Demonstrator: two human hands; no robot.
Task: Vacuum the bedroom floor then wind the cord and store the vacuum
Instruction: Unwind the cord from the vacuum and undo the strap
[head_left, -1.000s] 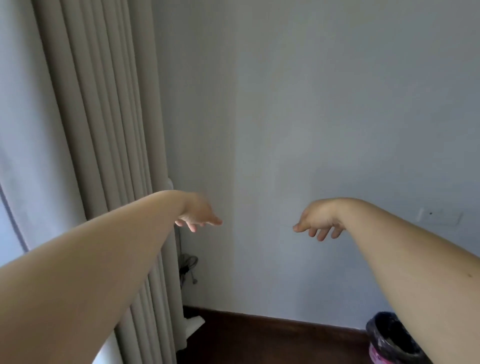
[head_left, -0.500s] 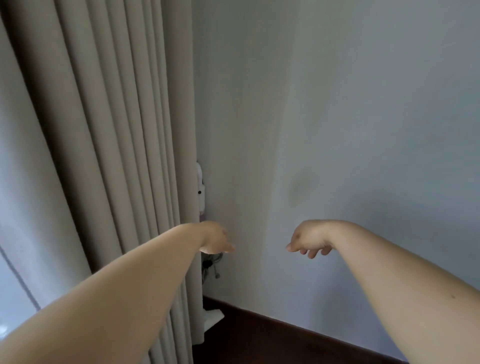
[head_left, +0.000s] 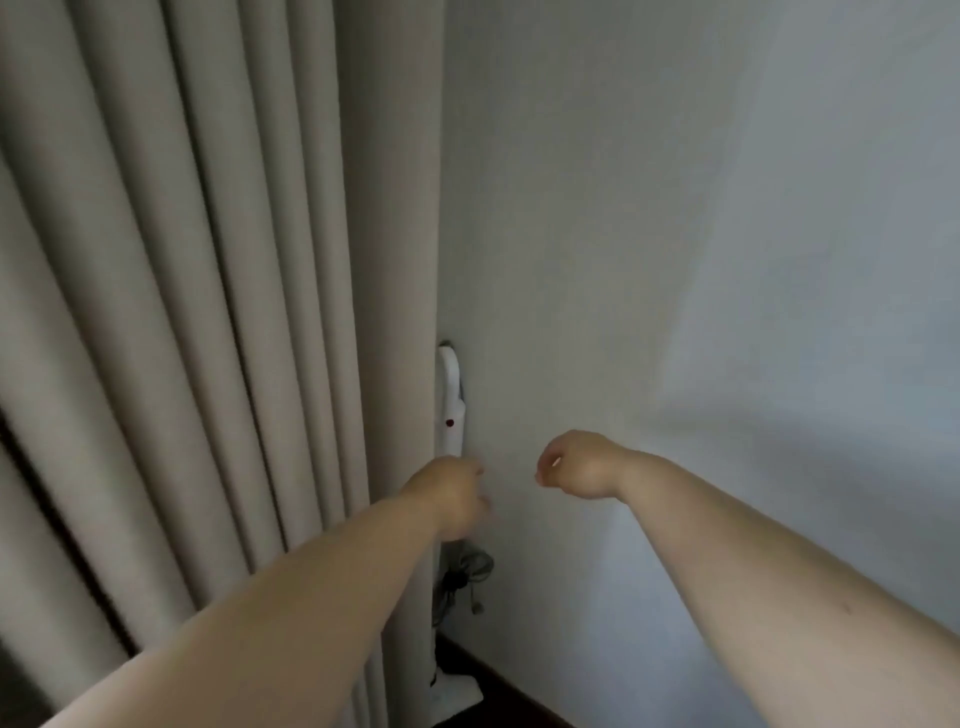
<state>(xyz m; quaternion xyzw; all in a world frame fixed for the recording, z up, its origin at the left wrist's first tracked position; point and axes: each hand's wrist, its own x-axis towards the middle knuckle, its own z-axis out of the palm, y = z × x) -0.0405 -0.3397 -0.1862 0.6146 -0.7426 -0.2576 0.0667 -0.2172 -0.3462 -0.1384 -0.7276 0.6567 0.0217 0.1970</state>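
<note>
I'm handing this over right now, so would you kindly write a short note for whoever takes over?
Left hand: reaching toward the vacuum, holds nothing; contact unclear.
Right hand: loosely curled, holds nothing, off the wall.
Vacuum: upright in the corner between curtain and wall, head on the floor. Cord hangs bundled on its shaft.
Done: nothing that shows; the vacuum looks stowed.
Left: take the vacuum out, unwind the cord, vacuum the floor, rewind, store.

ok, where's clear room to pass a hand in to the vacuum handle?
Free: the bare wall right of the vacuum handle, and the gap between left hand and right hand. Crowded: the curtain covers the handle's left side, and the bundled cord hangs below.
</note>
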